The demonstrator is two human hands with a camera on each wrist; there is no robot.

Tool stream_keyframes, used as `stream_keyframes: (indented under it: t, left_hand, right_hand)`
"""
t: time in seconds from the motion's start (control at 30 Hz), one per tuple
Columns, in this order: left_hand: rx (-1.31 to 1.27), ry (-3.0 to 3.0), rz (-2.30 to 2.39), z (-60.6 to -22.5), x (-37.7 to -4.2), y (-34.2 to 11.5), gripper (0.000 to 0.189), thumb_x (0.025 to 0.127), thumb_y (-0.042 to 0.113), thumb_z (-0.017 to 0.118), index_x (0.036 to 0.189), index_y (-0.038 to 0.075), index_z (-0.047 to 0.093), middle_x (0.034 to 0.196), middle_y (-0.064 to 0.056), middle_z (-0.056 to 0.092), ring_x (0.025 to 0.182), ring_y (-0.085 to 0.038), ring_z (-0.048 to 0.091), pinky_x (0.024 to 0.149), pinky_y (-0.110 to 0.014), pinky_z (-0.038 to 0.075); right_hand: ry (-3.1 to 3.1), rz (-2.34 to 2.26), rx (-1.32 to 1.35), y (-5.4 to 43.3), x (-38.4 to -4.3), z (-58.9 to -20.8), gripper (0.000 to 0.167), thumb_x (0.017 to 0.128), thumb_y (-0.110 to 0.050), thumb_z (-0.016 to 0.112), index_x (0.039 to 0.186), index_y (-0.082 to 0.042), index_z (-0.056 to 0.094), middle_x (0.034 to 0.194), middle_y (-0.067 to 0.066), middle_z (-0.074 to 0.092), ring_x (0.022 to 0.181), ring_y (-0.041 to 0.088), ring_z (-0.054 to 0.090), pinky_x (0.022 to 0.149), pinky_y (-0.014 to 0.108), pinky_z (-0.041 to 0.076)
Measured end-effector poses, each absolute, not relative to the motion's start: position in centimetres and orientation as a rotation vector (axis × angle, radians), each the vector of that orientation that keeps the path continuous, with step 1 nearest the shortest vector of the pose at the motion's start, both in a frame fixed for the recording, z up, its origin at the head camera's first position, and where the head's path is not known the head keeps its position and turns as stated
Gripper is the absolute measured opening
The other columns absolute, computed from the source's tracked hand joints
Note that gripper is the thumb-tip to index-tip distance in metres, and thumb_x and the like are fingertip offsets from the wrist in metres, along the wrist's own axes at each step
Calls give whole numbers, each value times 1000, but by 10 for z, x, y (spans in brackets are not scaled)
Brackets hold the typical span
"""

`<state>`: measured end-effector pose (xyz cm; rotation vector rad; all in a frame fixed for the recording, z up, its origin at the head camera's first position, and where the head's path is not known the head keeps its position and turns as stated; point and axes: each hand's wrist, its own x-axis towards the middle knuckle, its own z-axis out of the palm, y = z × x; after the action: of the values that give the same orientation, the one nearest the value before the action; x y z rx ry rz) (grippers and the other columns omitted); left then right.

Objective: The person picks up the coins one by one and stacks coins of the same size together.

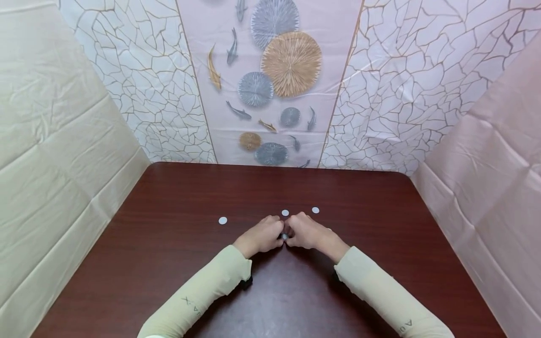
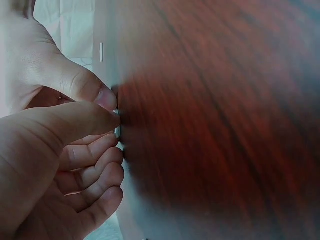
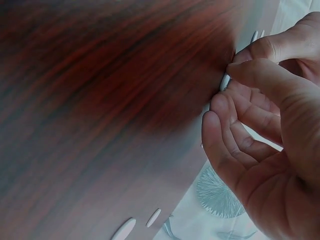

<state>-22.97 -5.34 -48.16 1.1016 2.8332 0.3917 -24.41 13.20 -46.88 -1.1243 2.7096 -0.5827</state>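
Observation:
A small round white disc [image 1: 284, 236] lies low over the brown table between the two hands, which meet thumb to thumb. My left hand [image 1: 267, 234] holds its left side with thumb and index finger. From the opposite side my right hand [image 1: 305, 231] grips it with curled fingers. In the left wrist view only a thin edge of the white disc [image 2: 117, 131] shows by the thumb, with the remaining fingers folded behind. The right wrist view likewise gives just a sliver of the disc [image 3: 225, 82] between thumb and index finger; the rest is hidden by fingers.
On the dark brown table [image 1: 190, 192], one white disc [image 1: 222, 220] lies to the left, another [image 1: 285, 212] just beyond the hands, and a third [image 1: 315, 210] farther right. A pale edge [image 1: 328, 229] peeks out behind the right wrist. Patterned cloth [image 1: 169, 94] hangs behind the table.

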Motion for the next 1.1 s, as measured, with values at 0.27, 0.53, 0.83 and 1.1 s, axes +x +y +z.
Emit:
stream_keyframes:
  t: [0.27,0.53,0.83,1.1]
  left_hand:
    - [1144,2799,381,-481,-223,-45,15,94,15,75,87,7,65,85,-3,60,93,-25,62,87,-37,49]
    - [1256,2830,314,-482,-211,-32,14,91,18,78,86,9,68,88,-4,64,91,-23,65,85,-35,54]
    - [1257,2800,248,-482,-204,-18,13,98,23,74,92,12,71,91,-1,64,90,-18,62,84,-30,52]
    - [1202,2785,362,-477,-202,-37,15,94,21,78,97,10,70,94,0,63,93,-17,59,85,-28,51]
  right_hand:
    - [2677,-605,-1092,144,-234,-469,12,80,-5,85,88,-5,77,81,2,77,76,9,72,68,20,55]
    - [2688,-629,-1101,161,-221,-471,9,81,-6,83,87,-8,77,80,-1,76,74,6,71,65,19,54]
    - [2685,-656,-1134,173,-209,-471,11,77,-4,79,75,-14,74,68,-9,70,62,-6,57,58,15,49]
    - [2668,-654,-1113,174,-207,-470,6,82,-4,80,82,-6,74,75,1,74,67,0,63,60,16,51]
